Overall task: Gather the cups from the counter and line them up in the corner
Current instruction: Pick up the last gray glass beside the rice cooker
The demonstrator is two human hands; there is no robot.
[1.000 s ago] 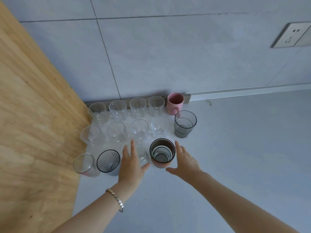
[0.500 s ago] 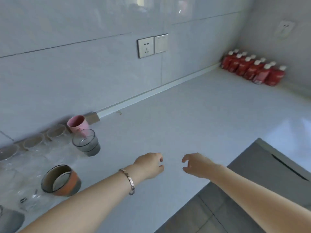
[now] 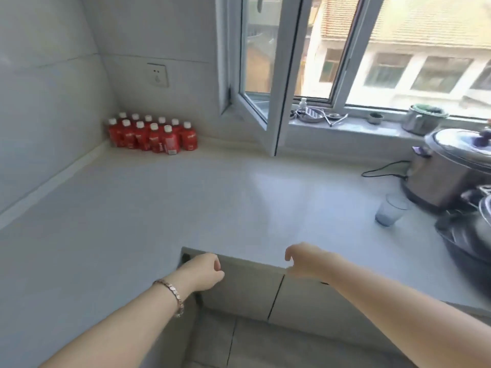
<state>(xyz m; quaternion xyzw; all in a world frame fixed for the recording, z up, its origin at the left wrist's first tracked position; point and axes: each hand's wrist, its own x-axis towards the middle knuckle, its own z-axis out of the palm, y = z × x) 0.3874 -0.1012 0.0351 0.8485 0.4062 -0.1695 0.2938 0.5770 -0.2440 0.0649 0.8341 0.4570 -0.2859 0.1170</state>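
Observation:
A bluish clear glass cup (image 3: 390, 213) stands alone on the white counter (image 3: 212, 203) at the right, close to a cooker. My left hand (image 3: 203, 270) hovers over the counter's inner front edge, fingers curled in a loose fist, holding nothing. A little to its right, my right hand (image 3: 305, 260) is also empty, its fingers bent and slightly apart. Both hands are well left of the cup and apart from it. The rows of cups in the corner are out of view.
Several red bottles (image 3: 152, 135) stand grouped in the far left corner. An open window sash (image 3: 263, 107) juts over the counter's back. A steel cooker (image 3: 451, 168) with a black cord and dark pots (image 3: 475, 235) crowd the right edge. Cabinet fronts (image 3: 265, 301) lie below.
My view has swung right, away from the lined-up cups, past the wall socket to the window side. Both hands left the cups and now hang empty over the counter edge.

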